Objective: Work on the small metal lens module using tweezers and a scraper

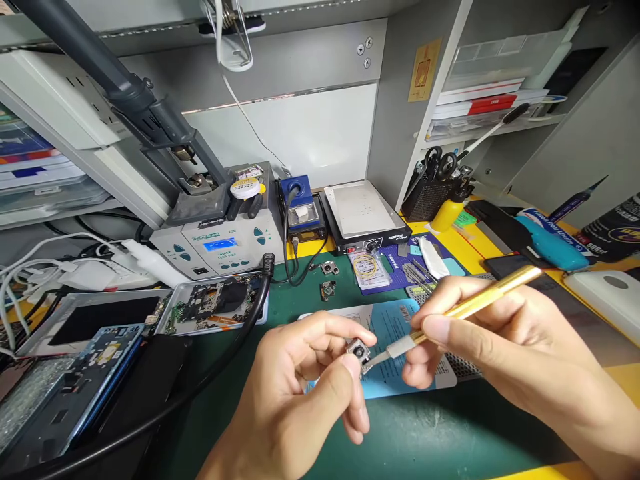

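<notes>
Between the thumb and fingers of my left hand [310, 380] is a small phone camera module [359, 349], its dark lens facing up. My right hand [480, 333] grips a craft knife [493, 293] with a gold handle and a pale collar. The thin blade's tip meets the lower right edge of the camera module. Below both hands lies a blue printed card [395, 320] on the green mat [420, 427]. Two more small camera parts rest past my left hand: one with metal housings [329, 267] and a flatter one [327, 291].
A hot air station [220, 240] stands at the back left, and its black hose [210, 373] crosses the left side. Opened phones [100, 373] and a tray of circuit boards [260, 313] lie left. Behind are a heating plate [365, 210] and a black tool holder [427, 193].
</notes>
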Motion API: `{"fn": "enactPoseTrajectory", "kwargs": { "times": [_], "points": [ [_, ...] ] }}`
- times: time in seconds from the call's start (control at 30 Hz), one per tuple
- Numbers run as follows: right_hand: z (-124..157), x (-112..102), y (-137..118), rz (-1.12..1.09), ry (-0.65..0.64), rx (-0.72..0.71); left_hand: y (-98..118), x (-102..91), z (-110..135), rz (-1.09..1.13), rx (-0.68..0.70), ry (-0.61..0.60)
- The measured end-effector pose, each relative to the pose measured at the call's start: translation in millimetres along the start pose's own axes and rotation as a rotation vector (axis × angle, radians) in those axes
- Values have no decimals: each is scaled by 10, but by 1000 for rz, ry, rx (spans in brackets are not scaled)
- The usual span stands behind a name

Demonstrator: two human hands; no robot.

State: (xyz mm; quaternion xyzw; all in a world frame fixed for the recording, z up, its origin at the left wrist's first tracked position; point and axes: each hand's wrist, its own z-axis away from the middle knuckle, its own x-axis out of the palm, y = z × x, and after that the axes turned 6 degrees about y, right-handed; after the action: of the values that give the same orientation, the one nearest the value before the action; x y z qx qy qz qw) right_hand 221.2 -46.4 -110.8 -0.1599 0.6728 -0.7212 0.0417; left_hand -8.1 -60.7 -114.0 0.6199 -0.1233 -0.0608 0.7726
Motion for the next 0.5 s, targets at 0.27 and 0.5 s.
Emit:
{"fn": "enactPoseTrajectory", "kwargs": {
  "times": [0.27,0.5],
  "points": [
    [-38,58,-29,-110,70,64,35,40,-23,7,32,54],
    [-61,21,31,-206,45,94,20,67,-14,-20,64,102]
  ]
}}
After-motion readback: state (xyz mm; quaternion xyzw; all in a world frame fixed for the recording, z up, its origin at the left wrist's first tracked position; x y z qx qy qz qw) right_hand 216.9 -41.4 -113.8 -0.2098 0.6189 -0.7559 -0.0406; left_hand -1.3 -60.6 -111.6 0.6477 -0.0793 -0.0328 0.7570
